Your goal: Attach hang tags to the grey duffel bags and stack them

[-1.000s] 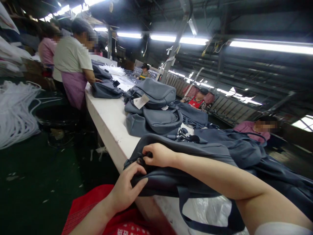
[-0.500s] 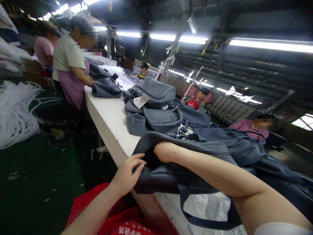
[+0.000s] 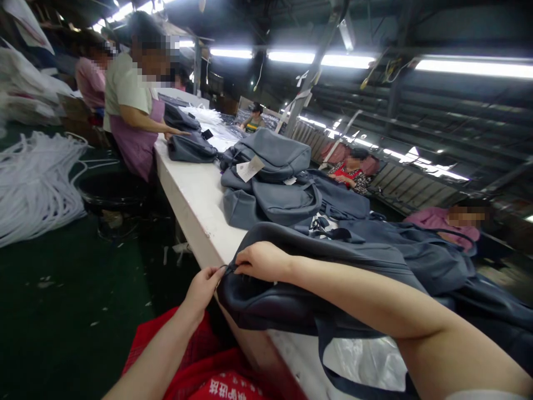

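Observation:
A dark blue-grey bag [image 3: 300, 311] lies on its side at the table's near edge, its mouth gaping toward the left. My left hand [image 3: 203, 290] is closed, thumb and fingers pinching the left end of that opening, where a thin dark strip or cord shows. Just inside the mouth, my right hand [image 3: 263, 261] pinches the same end of the bag from the other side. The two sets of fingertips are close together, and the small part between them is too dark to make out. A strap [image 3: 328, 355] hangs from the bag's near side.
Several more blue-grey bags [image 3: 272, 153] are piled beyond, one with a white tag [image 3: 250, 168]. Clear plastic [image 3: 368, 361] lies on the white table [image 3: 200, 203]. A co-worker [image 3: 131, 105] handles a bag farther up. White cords [image 3: 39, 189] and a black stool [image 3: 112, 189] stand left.
My right hand has come out from deeper in the bag, leftward to the end of its mouth. My left fingers, apart before, have closed there. The view has shifted slightly.

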Available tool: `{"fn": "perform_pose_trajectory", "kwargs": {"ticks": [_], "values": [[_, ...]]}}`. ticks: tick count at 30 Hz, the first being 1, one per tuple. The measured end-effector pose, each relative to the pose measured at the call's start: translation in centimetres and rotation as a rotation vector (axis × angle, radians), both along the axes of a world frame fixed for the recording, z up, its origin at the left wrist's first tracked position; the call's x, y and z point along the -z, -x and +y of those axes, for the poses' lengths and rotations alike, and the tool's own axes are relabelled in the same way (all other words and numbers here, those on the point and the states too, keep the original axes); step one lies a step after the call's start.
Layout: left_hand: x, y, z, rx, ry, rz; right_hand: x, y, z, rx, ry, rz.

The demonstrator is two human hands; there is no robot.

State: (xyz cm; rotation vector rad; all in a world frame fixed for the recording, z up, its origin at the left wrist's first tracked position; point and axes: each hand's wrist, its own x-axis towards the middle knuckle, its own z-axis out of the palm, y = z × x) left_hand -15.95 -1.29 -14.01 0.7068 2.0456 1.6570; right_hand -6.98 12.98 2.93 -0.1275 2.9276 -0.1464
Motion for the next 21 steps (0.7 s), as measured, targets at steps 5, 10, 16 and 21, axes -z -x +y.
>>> {"fn": "perform_pose_trajectory", "kwargs": {"ticks": [5,10,16,21], "values": [[-1.0,-0.6,-0.7,-0.079,-0.025,0.165,1.5,1.4,-0.4,0.131,-0.038,0.027],[-1.7,-1.8,-1.2,-0.083,-0.042,0.367,2.1,1.7,-0.8,0.150,-0.083,0.028],[-1.1,-2.4,-1.2,-0.092,0.046,0.583,1.3,2.1,-1.8,0.106,-0.170,-0.111],[-0.5,-2.7,-1.4,-0.091,0.086,0.628,1.1,2.9,-1.8,0.123,-0.147,-0.228]]}}
